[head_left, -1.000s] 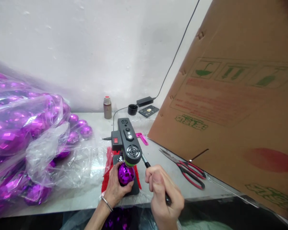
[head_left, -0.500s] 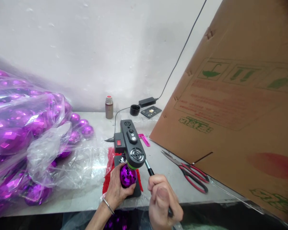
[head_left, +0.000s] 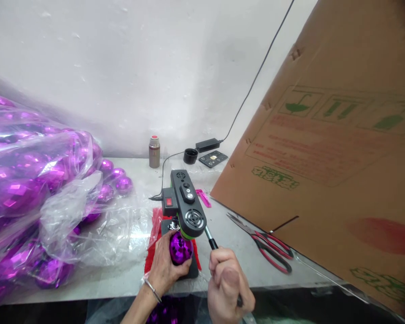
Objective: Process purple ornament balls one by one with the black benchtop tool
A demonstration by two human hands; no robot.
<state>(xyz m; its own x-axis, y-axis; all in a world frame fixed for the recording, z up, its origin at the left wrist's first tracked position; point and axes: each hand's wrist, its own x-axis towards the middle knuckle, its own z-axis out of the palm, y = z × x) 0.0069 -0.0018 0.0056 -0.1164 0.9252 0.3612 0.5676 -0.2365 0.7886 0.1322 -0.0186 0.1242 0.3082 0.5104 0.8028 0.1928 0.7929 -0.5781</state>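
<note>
My left hand is wrapped round a shiny purple faceted ball, thumb at its front and fingers behind. The ball sits beneath the round front end of a black bench machine with a red switch. My right hand is closed on the black-gripped lever that slants out from the machine's right side. Under the machine's dark base lies a red cloth. Whatever touches the ball's top is hidden by the machine's head.
Purple balls in a clear plastic bag fill the left side. Red-handled scissors lie at right beside a large cardboard box. Behind stand a flask, a black cup and a power adapter. A pink plastic piece lies nearby.
Almost nothing differs. The view has shifted slightly; both hands keep their holds on the ball and the lever.
</note>
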